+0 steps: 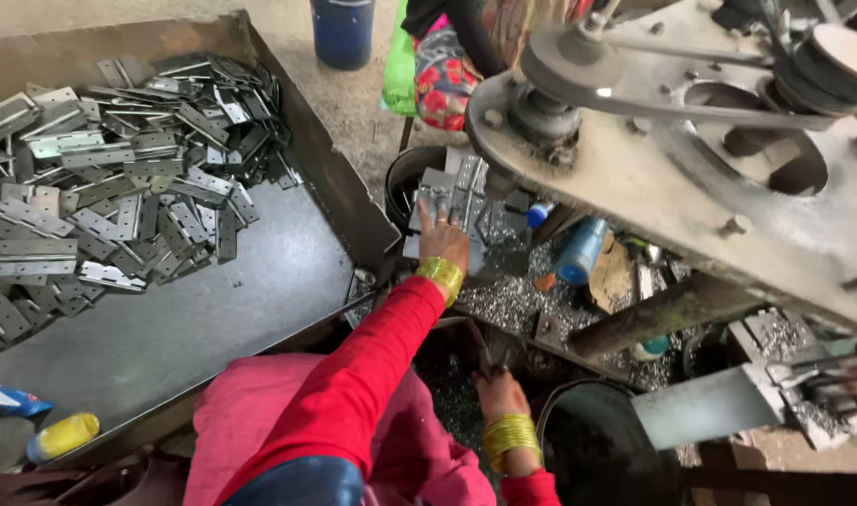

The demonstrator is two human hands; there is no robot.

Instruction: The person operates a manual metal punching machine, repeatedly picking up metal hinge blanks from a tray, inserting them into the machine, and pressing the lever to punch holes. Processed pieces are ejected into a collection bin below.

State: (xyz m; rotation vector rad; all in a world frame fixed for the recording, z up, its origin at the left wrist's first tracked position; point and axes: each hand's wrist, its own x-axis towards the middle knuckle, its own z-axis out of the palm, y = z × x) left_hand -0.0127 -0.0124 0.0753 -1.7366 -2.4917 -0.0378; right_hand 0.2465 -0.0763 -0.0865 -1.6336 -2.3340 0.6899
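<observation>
Steel hinges (119, 178) uncountable; two hands (444, 242).

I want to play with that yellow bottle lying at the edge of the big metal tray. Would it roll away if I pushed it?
Probably yes. The yellow bottle lies on its side and looks round, so a sideways push would likely roll it. The metal tray under it looks smooth, so it may also slide. It seems to be plastic, likely light, though how full it is cannot be told.

Dark metal tray (213, 319): heap of steel hinges (110, 178) at rear-left; yellow bottle (63, 437) at front edge.
</observation>
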